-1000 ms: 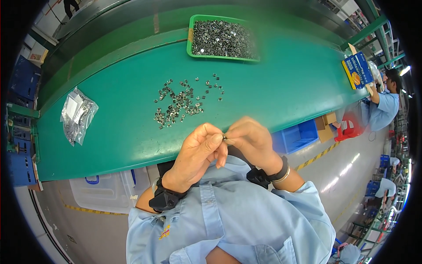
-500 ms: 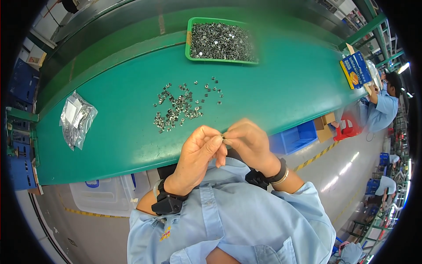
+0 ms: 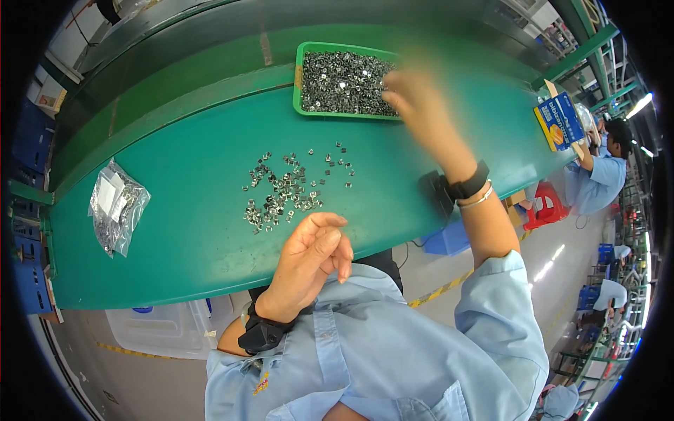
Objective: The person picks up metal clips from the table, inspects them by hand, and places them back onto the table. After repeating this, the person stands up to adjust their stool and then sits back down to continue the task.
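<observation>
My left hand (image 3: 309,263) is held above the table's near edge, in front of my body. Its fingers are curled and the thumb rests against the index finger; whatever may be between them is hidden. My right hand (image 3: 421,105) reaches out over the right end of a green tray (image 3: 298,90), with thumb and fingertips apart and the back of the hand partly blurred. Many small shiny metal pieces (image 3: 344,81) fill the tray. A loose scatter of small metal and dark pieces (image 3: 284,189) lies on the green table between my left hand and the tray.
A clear plastic bag (image 3: 119,210) of small parts lies on the table (image 3: 189,245) at the left. At the far right stand a blue and yellow box (image 3: 558,123) and a person in light blue (image 3: 597,186). Below the table are a clear bin (image 3: 158,330) and a red stool (image 3: 544,207).
My hands were together at a tiny piece; they have parted. The right hand has swung forward to the tray, while the left stays near my body. The view has shifted slightly.
</observation>
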`<state>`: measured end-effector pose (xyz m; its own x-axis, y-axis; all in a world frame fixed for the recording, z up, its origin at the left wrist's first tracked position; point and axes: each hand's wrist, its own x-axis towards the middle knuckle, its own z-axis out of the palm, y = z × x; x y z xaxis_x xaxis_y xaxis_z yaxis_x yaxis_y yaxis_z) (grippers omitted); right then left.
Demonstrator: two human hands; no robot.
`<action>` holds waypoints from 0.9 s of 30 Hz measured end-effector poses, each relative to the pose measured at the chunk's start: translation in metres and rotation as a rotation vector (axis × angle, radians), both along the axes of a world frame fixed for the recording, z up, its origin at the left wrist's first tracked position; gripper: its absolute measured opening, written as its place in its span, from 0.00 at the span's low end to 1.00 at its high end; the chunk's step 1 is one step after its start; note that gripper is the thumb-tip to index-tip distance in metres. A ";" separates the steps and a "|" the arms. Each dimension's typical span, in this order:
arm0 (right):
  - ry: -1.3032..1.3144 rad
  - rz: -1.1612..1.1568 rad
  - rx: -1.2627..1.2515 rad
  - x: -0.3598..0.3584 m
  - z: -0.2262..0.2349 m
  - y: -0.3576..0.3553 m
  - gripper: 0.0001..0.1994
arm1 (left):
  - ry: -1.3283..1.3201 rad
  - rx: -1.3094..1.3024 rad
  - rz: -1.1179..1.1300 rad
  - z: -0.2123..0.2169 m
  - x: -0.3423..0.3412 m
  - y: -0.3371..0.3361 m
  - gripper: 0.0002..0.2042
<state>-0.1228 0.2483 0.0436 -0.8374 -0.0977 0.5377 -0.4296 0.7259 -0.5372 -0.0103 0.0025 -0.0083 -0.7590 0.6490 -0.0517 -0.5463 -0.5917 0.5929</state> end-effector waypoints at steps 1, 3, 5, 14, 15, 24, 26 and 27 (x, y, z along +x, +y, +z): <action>-0.050 0.040 0.048 -0.002 -0.007 0.001 0.07 | -0.011 0.017 -0.022 0.000 -0.001 -0.001 0.10; -0.108 0.086 0.095 0.000 -0.014 -0.005 0.07 | -0.030 0.034 -0.038 -0.003 -0.002 -0.003 0.10; -0.294 0.141 0.139 0.012 -0.017 -0.019 0.07 | -0.013 0.034 -0.065 -0.005 -0.002 -0.002 0.09; -0.279 0.270 0.299 0.010 -0.023 -0.027 0.05 | -0.014 0.033 -0.068 -0.002 -0.003 -0.001 0.08; -0.278 0.273 0.298 0.012 -0.023 -0.027 0.05 | -0.014 0.031 -0.065 -0.001 -0.003 -0.001 0.08; -0.264 0.269 0.303 0.010 -0.023 -0.032 0.06 | -0.001 -0.103 0.028 0.008 0.004 0.002 0.07; -0.260 0.298 0.335 0.007 -0.023 -0.034 0.06 | 0.006 -0.101 0.049 0.009 0.006 0.002 0.07; -0.256 0.300 0.335 0.008 -0.022 -0.034 0.06 | 0.009 -0.102 0.052 0.008 0.007 0.002 0.07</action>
